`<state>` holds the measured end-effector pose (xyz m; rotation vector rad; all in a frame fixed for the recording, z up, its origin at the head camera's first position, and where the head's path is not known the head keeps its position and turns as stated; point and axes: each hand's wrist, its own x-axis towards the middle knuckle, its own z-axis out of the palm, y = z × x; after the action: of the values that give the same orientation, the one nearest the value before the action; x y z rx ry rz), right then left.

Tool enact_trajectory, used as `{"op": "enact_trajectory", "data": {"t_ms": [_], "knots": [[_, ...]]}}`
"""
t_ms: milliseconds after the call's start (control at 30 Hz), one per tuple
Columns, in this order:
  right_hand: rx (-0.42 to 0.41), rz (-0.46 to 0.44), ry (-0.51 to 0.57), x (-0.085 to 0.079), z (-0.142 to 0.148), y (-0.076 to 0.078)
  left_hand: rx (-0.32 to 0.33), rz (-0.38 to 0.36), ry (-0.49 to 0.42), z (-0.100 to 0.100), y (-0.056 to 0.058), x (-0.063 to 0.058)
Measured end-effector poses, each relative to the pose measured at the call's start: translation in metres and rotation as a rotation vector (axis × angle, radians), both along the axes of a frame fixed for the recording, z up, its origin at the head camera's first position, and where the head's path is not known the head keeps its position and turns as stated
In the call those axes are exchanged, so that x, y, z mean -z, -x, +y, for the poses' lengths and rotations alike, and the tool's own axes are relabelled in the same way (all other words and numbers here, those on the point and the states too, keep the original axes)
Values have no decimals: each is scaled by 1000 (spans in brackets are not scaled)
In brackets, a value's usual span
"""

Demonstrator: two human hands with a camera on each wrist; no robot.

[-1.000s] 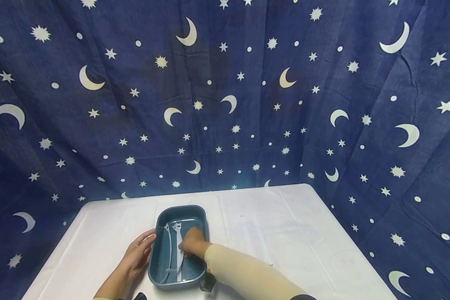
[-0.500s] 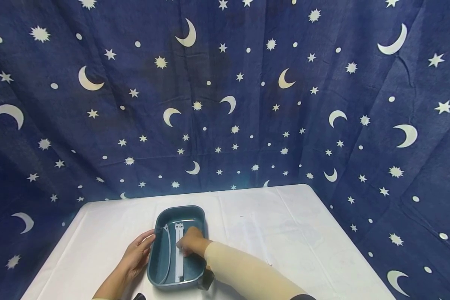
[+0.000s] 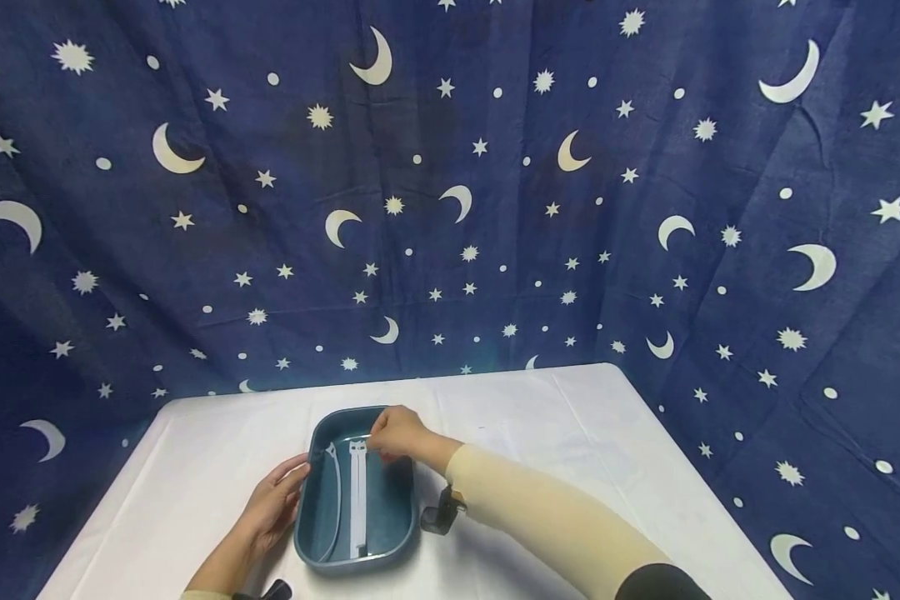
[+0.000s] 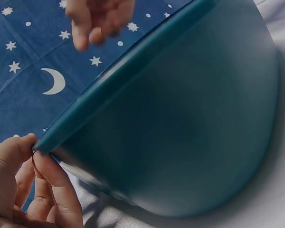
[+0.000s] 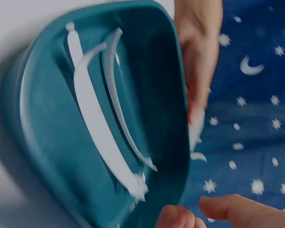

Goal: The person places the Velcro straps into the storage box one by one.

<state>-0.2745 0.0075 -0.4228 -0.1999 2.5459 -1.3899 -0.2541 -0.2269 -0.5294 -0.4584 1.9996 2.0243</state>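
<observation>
A blue-green rectangular tub (image 3: pixel 390 518) stands on the table. My left hand (image 3: pixel 272 508) holds its left rim; in the left wrist view thumb and fingers pinch the edge. Inside lie two white straps lengthwise: a wide flat strap (image 3: pixel 357 500) with an ear-like notched end at the far side, and a narrow curved strap (image 3: pixel 337 508) to its left. My right hand (image 3: pixel 399 431) is over the tub's far right corner. Its index finger and thumb are apart in the right wrist view, with nothing seen between them. What kind of straps these are cannot be told.
A white cloth covers the table (image 3: pixel 540 467), which reaches well to the right of the tub. Behind and at both sides hangs a dark blue curtain (image 3: pixel 450 233) with moons and stars. A black wrist camera (image 3: pixel 441 510) is beside the tub's right wall.
My right hand has left the wide strap's middle and moved up towards the tub's far right corner. The wide strap lies straighter than a second ago. The left hand stays on the rim.
</observation>
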Motion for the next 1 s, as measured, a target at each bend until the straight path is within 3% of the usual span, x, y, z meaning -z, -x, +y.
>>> {"op": "enact_trajectory", "data": {"t_ms": [200,467,733,1000], "knots": [[62,-16,-19,-9,46,15,11,-2,26,0,2,1],[163,-39,-81,6,117,25,9,12,25,1,1,0],[236,-18,-230,19,165,20,-1,8,7,1,0,-2],[276,-25,-330,42,188,11,-2,3,-22,0,1,-1]]}}
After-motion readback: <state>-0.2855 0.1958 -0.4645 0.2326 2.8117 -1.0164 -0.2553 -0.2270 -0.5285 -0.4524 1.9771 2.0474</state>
